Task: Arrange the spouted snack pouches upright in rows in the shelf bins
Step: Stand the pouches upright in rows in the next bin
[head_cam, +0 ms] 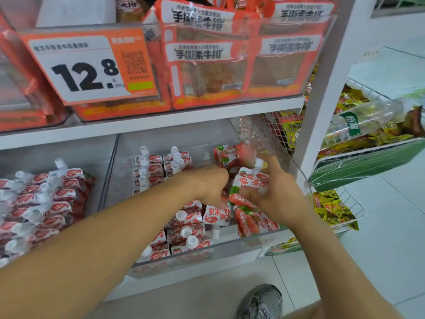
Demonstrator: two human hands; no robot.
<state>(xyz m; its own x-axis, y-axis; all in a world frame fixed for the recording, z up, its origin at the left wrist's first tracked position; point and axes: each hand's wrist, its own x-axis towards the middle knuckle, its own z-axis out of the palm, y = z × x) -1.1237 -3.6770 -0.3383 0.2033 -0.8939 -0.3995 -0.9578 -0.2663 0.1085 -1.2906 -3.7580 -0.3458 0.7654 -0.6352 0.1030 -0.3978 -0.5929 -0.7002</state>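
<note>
Both hands reached into the clear shelf bin (230, 252), a spouted pouch (251, 180) gripped upright in the right hand (279, 199), left hand (211, 185) curled closed among loose pouches (218, 214), its hold unclear, upright rows (161, 169) stood behind.

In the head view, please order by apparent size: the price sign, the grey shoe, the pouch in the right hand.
1. price sign
2. grey shoe, partly cut off
3. pouch held by right hand, partly covered by fingers
</note>
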